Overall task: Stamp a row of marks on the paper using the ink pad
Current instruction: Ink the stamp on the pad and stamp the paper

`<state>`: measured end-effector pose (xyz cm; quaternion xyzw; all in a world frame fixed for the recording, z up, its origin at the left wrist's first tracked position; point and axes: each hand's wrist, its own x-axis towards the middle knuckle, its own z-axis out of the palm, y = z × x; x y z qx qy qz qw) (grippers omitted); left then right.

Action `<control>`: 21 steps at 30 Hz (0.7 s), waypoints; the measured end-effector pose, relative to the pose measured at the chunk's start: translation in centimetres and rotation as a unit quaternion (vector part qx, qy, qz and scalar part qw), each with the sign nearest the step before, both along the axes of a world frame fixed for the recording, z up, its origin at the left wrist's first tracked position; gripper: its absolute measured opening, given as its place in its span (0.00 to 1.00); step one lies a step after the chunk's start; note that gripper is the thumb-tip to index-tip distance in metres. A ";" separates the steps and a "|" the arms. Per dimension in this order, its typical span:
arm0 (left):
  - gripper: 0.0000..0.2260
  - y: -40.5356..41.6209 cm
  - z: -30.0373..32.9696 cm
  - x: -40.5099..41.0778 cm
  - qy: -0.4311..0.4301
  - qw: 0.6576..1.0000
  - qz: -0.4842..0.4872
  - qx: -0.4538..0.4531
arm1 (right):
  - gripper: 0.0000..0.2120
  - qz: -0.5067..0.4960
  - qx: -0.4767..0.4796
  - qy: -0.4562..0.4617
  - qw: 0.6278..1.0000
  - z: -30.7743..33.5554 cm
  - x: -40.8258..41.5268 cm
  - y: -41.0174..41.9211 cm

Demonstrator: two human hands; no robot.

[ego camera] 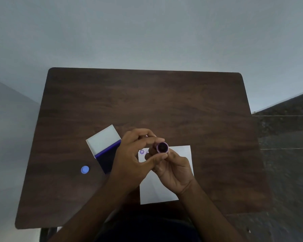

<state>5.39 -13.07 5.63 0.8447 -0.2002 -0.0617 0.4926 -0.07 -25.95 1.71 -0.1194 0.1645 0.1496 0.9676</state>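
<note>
A small round stamp point(162, 147) with a pale purple rim and a dark inked face points up toward me. My right hand point(173, 170) grips its body from below, and my left hand point(136, 154) pinches it from the left with thumb and fingers. Both hands hover over the white paper point(157, 191), which lies on the brown table. One purple smiley mark point(142, 152) shows at the paper's top left corner. The ink pad point(106, 160) lies open to the left of my hands, its white lid point(103, 139) tipped back and the dark pad partly hidden by my left hand.
A small round blue cap point(85, 169) lies on the table point(147, 102) left of the ink pad. A grey wall stands behind the table, and dark floor shows at the right.
</note>
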 end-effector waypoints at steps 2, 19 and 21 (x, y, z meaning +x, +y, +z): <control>0.21 -0.2 -0.9 0.0 0.009 1.000 -0.012 0.004 | 0.15 -0.009 -0.011 0.010 1.000 -0.4 -0.3 -0.7; 0.33 -3.2 -12.5 -1.9 0.104 0.933 -0.104 0.329 | 0.08 0.049 -0.768 0.171 0.615 -6.2 -1.8 -4.7; 0.36 -3.9 -13.2 -1.8 0.096 0.928 -0.093 0.348 | 0.08 0.064 -0.786 0.156 0.595 -7.5 -1.8 -4.8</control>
